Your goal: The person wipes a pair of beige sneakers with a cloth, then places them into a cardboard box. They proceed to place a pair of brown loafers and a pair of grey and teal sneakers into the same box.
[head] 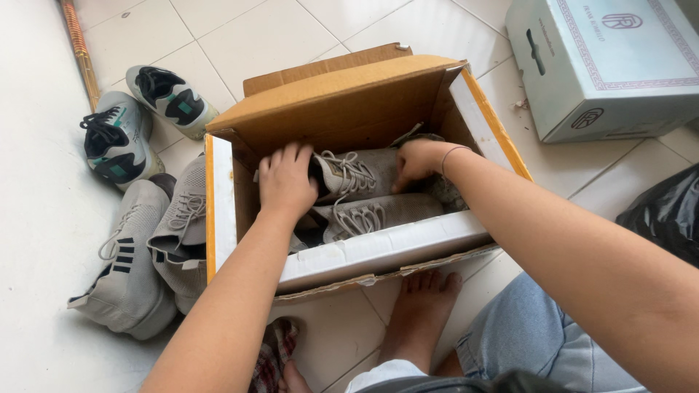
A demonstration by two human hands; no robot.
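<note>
- Both hands are reaching down into an open cardboard box on the tiled floor, working on the pair of grey shoes inside it.
- The upper grey shoe is lying on its side against the far wall of the box, laces facing up; the lower grey shoe is lying just in front of it, touching it, against the near white-edged wall.
- The left hand is pressing down over the heel end of the upper shoe, fingers curled and closed on it, knuckles up, wrist bent down over the box edge.
- The right hand is gripping the toe end of the same shoe, fingers tucked out of sight beneath, so how firm the hold is cannot be told; a thin bracelet is sitting on that wrist.
- Judging from this, holding the shoe at both ends is keeping it level; it would go best with the laces kept clear of the other shoe and of the box flap.
- Both forearms are angling in from the near side, elbows raised, meeting over the box.
- Beside the box on the left, two more grey shoes are lying together, with a grey and green pair beyond them.
- A pale blue box is lying well apart at the far right, a black bag below it.
</note>
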